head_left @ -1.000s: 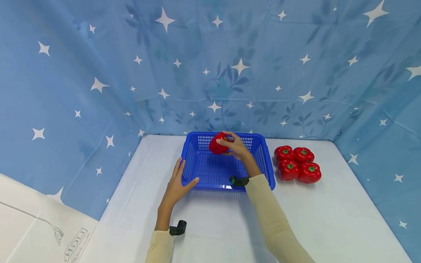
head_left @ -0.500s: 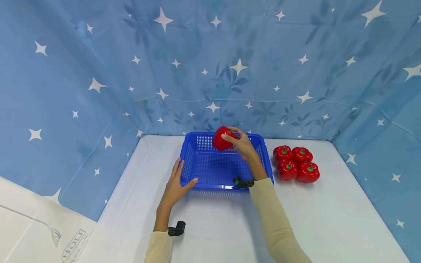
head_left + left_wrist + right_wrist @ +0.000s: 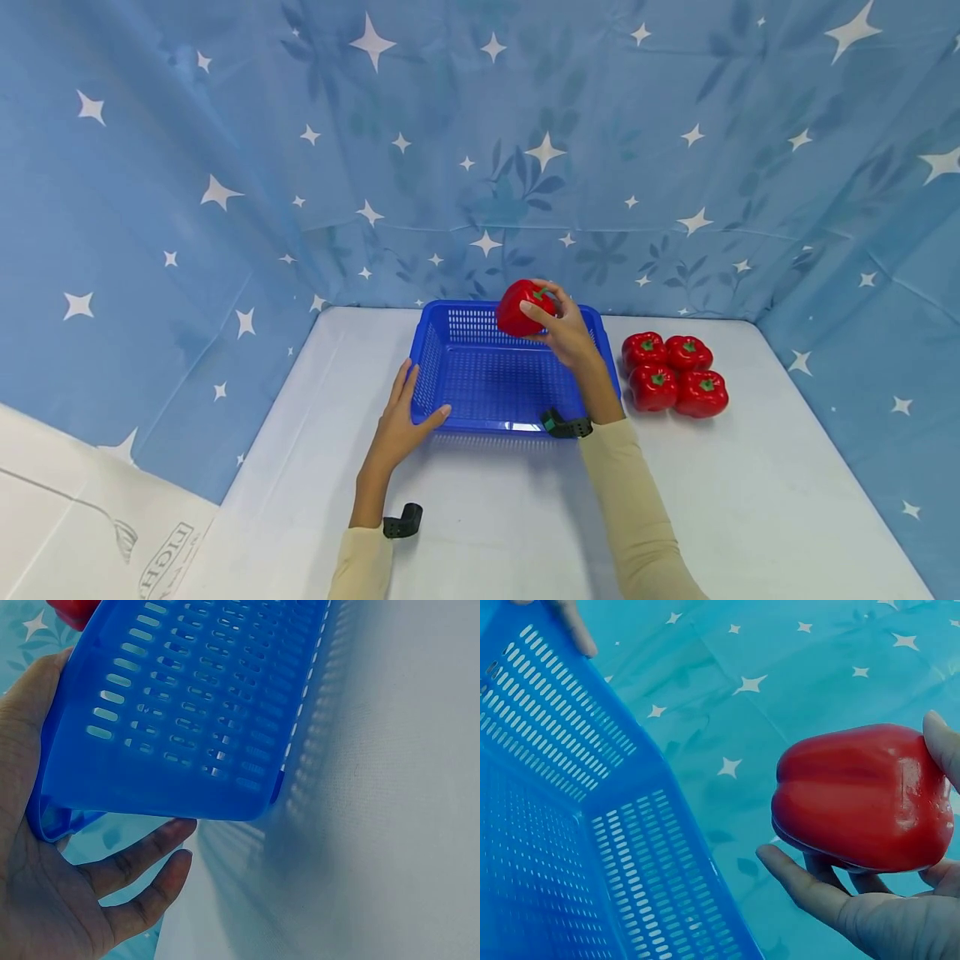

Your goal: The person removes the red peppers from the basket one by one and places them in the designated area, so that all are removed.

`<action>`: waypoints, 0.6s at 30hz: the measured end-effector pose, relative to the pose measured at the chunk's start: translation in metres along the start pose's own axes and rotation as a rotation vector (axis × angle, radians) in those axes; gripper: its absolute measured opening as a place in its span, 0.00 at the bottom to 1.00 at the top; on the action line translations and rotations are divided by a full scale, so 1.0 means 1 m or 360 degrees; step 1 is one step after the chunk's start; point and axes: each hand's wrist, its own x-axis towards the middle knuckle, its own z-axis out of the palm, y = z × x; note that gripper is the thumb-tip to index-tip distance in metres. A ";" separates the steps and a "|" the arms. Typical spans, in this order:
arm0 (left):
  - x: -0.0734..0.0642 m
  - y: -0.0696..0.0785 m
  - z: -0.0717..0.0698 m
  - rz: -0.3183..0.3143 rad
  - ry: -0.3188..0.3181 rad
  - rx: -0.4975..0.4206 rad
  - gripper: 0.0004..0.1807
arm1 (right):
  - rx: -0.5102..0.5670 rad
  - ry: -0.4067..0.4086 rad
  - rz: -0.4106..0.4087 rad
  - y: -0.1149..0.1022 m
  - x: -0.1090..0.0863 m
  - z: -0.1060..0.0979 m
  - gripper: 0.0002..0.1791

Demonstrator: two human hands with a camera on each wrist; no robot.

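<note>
My right hand [image 3: 567, 333] grips a red bell pepper [image 3: 517, 308] with a green stem, thumb on one side and fingers on the other. The pepper hangs over the back right part of a blue plastic basket [image 3: 517, 427] in the head view. Up close in the right wrist view, the bell pepper [image 3: 855, 799] lies sideways above the fingers. My left hand [image 3: 397, 429] rests at the basket's front left corner, thumb and fingers spread. In the left wrist view, two fingers of that hand [image 3: 56, 900] extend beneath the basket's perforated wall [image 3: 172, 750].
Several red bell peppers [image 3: 677, 375] sit close together right of the basket, on the white table [image 3: 787, 483]. A blue curtain with white stars [image 3: 480, 150] encloses the back and sides. A black wrist camera [image 3: 403, 521] is strapped to the left wrist.
My right hand has lifted the bell pepper up and to the right, away from the basket's back middle. My left hand stays at the corner.
</note>
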 end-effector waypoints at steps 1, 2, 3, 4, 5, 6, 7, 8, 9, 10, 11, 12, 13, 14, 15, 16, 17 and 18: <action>0.000 0.000 0.000 -0.0004 -0.0001 0.0000 0.55 | -0.0008 0.0000 0.0003 0.000 -0.002 0.000 0.31; 0.000 0.000 -0.001 -0.0002 -0.0001 -0.0001 0.55 | -0.0017 0.0002 0.0006 -0.001 -0.003 -0.001 0.32; 0.000 0.000 -0.001 -0.0006 -0.0003 -0.0002 0.55 | -0.0025 0.0005 0.0009 -0.001 -0.005 -0.001 0.34; 0.000 0.001 -0.001 -0.0008 -0.0004 -0.0003 0.56 | -0.0037 0.0011 0.0013 -0.001 -0.008 -0.002 0.34; -0.001 0.001 -0.001 -0.0006 -0.0004 -0.0001 0.56 | -0.0046 0.0016 0.0015 -0.001 -0.010 -0.003 0.35; 0.000 0.001 -0.001 -0.0008 -0.0006 -0.0002 0.56 | -0.0063 0.0018 0.0015 -0.001 -0.012 -0.004 0.36; 0.000 0.001 -0.001 -0.0009 -0.0006 -0.0002 0.56 | -0.0084 0.0024 0.0014 0.000 -0.015 -0.005 0.36; 0.000 0.002 -0.002 -0.0008 -0.0007 -0.0002 0.56 | -0.0113 0.0031 0.0012 0.000 -0.017 -0.005 0.37; 0.000 0.002 -0.001 -0.0011 -0.0007 -0.0002 0.56 | -0.0141 0.0038 0.0013 0.001 -0.019 -0.006 0.37; 0.000 0.001 -0.001 -0.0009 -0.0008 -0.0002 0.56 | -0.0166 0.0039 0.0012 0.002 -0.021 -0.007 0.38; 0.000 0.001 -0.001 -0.0008 -0.0010 -0.0002 0.56 | -0.0201 0.0044 0.0012 0.002 -0.023 -0.008 0.38; 0.000 0.001 -0.001 -0.0009 -0.0011 -0.0001 0.56 | -0.0235 0.0054 0.0015 0.003 -0.024 -0.010 0.39; 0.000 0.001 -0.001 -0.0006 -0.0010 -0.0001 0.56 | -0.0262 0.0063 0.0016 0.004 -0.026 -0.011 0.39; 0.000 0.001 -0.002 -0.0005 -0.0011 -0.0001 0.56 | -0.0280 0.0065 0.0015 0.004 -0.028 -0.012 0.39; 0.000 0.001 -0.002 -0.0005 -0.0011 -0.0002 0.56 | -0.0290 0.0070 0.0016 0.004 -0.030 -0.014 0.39; 0.000 0.001 -0.001 -0.0007 -0.0012 0.0000 0.55 | -0.0311 0.0076 0.0015 0.004 -0.033 -0.015 0.39; 0.000 0.001 -0.001 -0.0009 -0.0011 0.0001 0.55 | -0.0334 0.0084 0.0014 0.004 -0.035 -0.017 0.40; 0.000 0.001 -0.001 -0.0004 -0.0012 0.0003 0.55 | -0.0344 0.0087 0.0011 0.004 -0.037 -0.020 0.40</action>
